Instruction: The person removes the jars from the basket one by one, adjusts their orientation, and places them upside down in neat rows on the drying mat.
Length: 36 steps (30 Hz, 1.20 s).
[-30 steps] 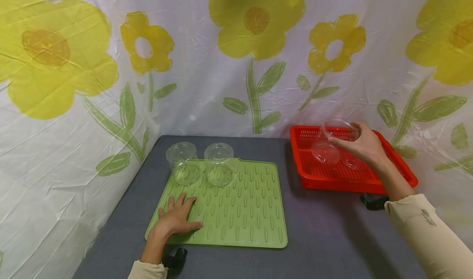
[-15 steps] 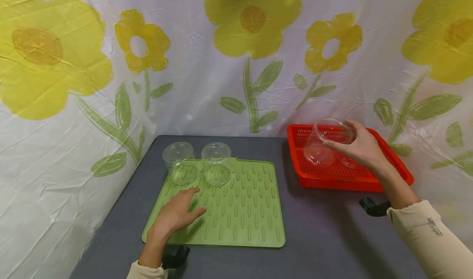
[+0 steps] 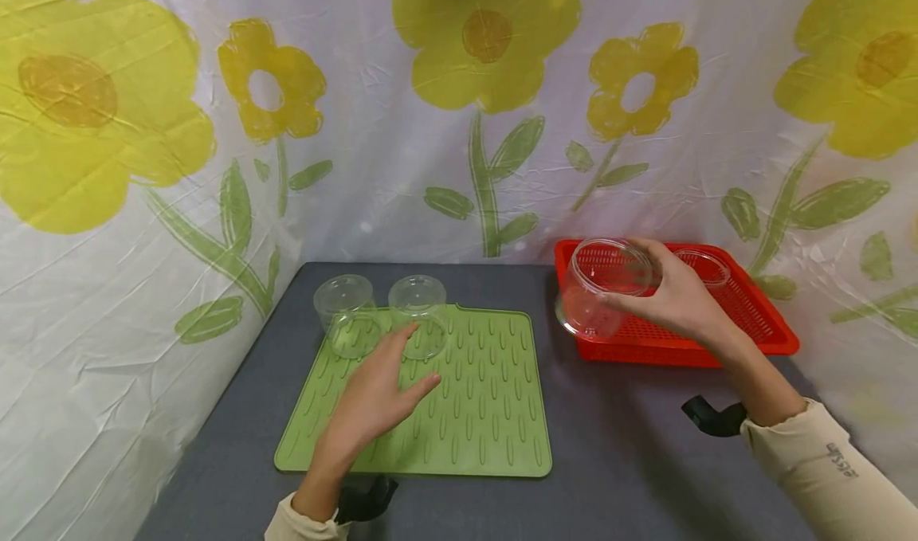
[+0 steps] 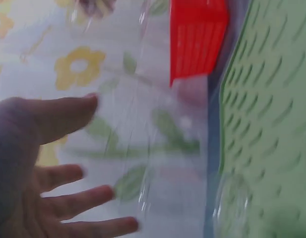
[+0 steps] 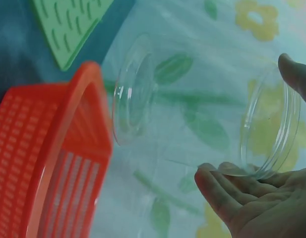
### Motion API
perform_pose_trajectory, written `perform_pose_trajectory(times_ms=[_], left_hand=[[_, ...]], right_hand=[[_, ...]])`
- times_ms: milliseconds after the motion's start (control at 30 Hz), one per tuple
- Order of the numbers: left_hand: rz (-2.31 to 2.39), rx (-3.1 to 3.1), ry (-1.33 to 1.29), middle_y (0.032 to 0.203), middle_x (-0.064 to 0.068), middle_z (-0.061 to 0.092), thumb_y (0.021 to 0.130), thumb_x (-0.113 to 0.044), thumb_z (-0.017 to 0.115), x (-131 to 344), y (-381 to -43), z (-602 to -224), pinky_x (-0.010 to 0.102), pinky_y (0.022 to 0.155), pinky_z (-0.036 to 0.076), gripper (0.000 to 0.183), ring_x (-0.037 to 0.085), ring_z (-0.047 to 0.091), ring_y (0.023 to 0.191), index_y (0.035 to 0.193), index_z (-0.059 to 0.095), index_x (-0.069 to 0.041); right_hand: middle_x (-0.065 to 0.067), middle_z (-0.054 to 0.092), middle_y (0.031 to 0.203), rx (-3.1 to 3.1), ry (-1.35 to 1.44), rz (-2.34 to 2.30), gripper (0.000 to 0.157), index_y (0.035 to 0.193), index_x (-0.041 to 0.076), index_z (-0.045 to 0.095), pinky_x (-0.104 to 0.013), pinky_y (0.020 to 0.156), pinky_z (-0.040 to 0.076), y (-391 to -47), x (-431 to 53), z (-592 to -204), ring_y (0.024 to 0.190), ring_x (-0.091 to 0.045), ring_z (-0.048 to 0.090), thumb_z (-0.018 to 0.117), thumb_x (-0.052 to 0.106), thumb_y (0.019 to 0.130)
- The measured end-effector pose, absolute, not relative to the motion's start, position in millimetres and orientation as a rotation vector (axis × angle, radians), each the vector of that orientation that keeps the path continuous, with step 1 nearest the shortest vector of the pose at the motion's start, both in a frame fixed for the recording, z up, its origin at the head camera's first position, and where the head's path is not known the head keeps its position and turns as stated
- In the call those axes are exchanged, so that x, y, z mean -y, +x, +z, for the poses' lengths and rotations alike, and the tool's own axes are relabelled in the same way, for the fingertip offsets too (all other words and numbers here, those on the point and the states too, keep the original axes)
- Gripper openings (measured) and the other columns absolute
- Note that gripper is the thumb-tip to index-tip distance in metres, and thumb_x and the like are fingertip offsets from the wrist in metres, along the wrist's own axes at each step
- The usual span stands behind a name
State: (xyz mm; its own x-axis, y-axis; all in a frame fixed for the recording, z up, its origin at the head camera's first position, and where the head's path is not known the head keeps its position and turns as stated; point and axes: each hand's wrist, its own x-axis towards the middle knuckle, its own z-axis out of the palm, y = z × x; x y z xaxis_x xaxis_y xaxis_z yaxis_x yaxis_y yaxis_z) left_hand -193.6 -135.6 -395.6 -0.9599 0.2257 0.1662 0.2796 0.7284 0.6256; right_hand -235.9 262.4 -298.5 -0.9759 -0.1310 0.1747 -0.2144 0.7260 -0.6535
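Note:
My right hand grips a clear plastic jar by its open, rimmed end. In the right wrist view, the thumb and fingers are on opposite sides of the rim. The jar hangs over the left edge of the red basket. My left hand hovers above the green ribbed mat, its fingers spread and holding nothing. Two other clear jars, a left one and a right one, stand bottom up at the mat's back edge. Another clear jar is inside the basket.
A dark grey table carries the mat on the left and the basket at the back right. A white cloth with yellow flowers hangs behind and on the left. Dark straps circle both wrists.
My right hand has lifted the jar and carried it left, from inside the basket to its left edge. My left hand has risen off the mat and moved right.

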Motion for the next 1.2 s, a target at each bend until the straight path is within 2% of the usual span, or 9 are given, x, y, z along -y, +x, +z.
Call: perform_pose_trajectory(times_ms=[167, 400, 567, 733, 967, 1200], left_hand=[[-1.304, 2.694, -0.44, 0.16, 0.004, 0.041, 0.089, -0.035, 0.08, 106, -194, -390, 0.06, 0.114, 0.04, 0.082, 0.031, 0.039, 0.149, 0.158, 0.036, -0.024], [-1.426, 2.582, -0.57, 0.156, 0.0, 0.045, 0.083, -0.031, 0.086, 73, -198, -384, 0.056, 0.115, 0.04, 0.086, 0.027, 0.042, 0.147, 0.155, 0.04, -0.025], [-1.52, 2.572, -0.624, 0.158, -0.005, 0.042, 0.079, -0.033, 0.089, 60, -201, -379, 0.058, 0.114, 0.04, 0.091, 0.025, 0.039, 0.149, 0.155, 0.039, -0.033], [-1.567, 2.571, -0.679, 0.159, -0.005, 0.041, 0.076, -0.032, 0.092, 49, -202, -378, 0.056, 0.115, 0.04, 0.097, 0.023, 0.039, 0.148, 0.156, 0.038, -0.033], [-1.634, 2.559, -0.703, 0.158, -0.005, 0.042, 0.068, -0.034, 0.096, 38, -200, -379, 0.054, 0.111, 0.044, 0.108, 0.028, 0.044, 0.144, 0.157, 0.035, -0.034], [-1.683, 2.523, -0.745, 0.154, -0.006, 0.046, 0.069, -0.032, 0.096, 34, -196, -381, 0.049, 0.112, 0.045, 0.112, 0.021, 0.045, 0.143, 0.158, 0.029, -0.036]], right_hand=[[-0.017, 0.048, 0.152, 2.819, 0.347, 1.063, 0.095, 0.156, 0.01, 0.035, -0.064, 0.099, 0.051, -227, -247, -298, 0.13, -0.039, 0.051, 0.082, 0.047, 0.083], [-0.012, 0.057, 0.144, 2.794, 0.463, 1.034, 0.091, 0.151, 0.012, 0.043, -0.059, 0.097, 0.054, -220, -232, -309, 0.122, -0.034, 0.06, 0.087, 0.044, 0.079], [-0.011, 0.057, 0.144, 2.788, 0.547, 1.022, 0.093, 0.151, 0.012, 0.044, -0.059, 0.098, 0.052, -214, -223, -316, 0.121, -0.034, 0.06, 0.089, 0.044, 0.076], [-0.009, 0.058, 0.143, 2.766, 0.64, 1.046, 0.095, 0.151, 0.011, 0.044, -0.058, 0.098, 0.053, -208, -214, -321, 0.122, -0.035, 0.061, 0.092, 0.039, 0.074], [-0.007, 0.06, 0.142, 2.732, 0.778, 1.108, 0.097, 0.151, 0.01, 0.044, -0.058, 0.104, 0.05, -199, -203, -325, 0.129, -0.029, 0.06, 0.094, 0.034, 0.071], [-0.005, 0.059, 0.143, 2.698, 0.84, 1.161, 0.098, 0.152, 0.012, 0.043, -0.056, 0.103, 0.052, -194, -196, -328, 0.129, -0.028, 0.059, 0.094, 0.032, 0.071]])
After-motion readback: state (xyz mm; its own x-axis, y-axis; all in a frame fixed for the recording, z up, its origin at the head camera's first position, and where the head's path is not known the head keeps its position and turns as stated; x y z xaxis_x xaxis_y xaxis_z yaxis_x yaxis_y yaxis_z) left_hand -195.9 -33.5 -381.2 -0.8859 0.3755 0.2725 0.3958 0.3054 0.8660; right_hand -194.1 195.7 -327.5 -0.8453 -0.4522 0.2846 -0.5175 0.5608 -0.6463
